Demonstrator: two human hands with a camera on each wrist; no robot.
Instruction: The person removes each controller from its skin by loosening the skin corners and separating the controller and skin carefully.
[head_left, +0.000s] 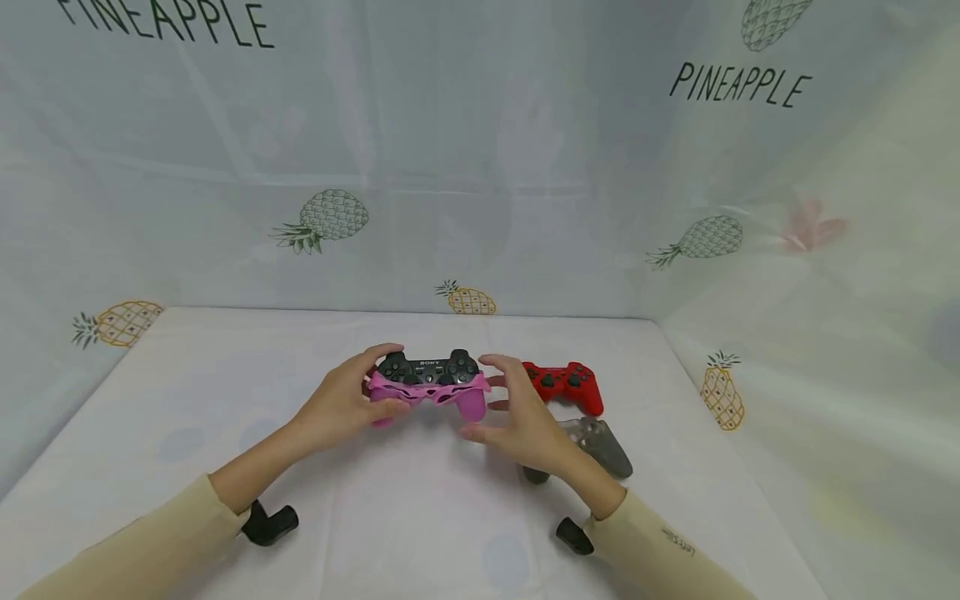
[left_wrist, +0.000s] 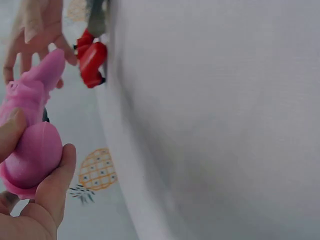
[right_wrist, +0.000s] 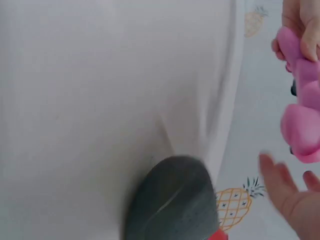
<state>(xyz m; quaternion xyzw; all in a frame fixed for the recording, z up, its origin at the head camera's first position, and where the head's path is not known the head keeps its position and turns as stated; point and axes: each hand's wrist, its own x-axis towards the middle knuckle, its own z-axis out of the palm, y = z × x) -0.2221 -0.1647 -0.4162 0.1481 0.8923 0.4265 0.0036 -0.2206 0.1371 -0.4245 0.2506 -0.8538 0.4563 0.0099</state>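
Note:
Near the middle of the table in the head view is a black Sony game controller [head_left: 429, 372], with a pink cover [head_left: 471, 403] over its grips and lower part. The black upper face, with its buttons, shows above the pink. My left hand [head_left: 337, 408] holds the controller by its left side, thumb on the near face. In the left wrist view its fingers curl round a pink-covered grip [left_wrist: 40, 155]. Beside the controller's right end, my right hand [head_left: 528, 417] has its fingers spread. The right wrist view shows a gap between that hand [right_wrist: 295, 200] and the pink cover [right_wrist: 300, 130].
A red controller [head_left: 585, 387] lies behind my right hand. Nearer, a grey controller [head_left: 606, 447] is partly hidden by the right wrist. Pineapple-print sheeting [head_left: 480, 233] rises behind the white-covered table [head_left: 420, 525]. Black pieces [head_left: 272, 525] sit at both wrists.

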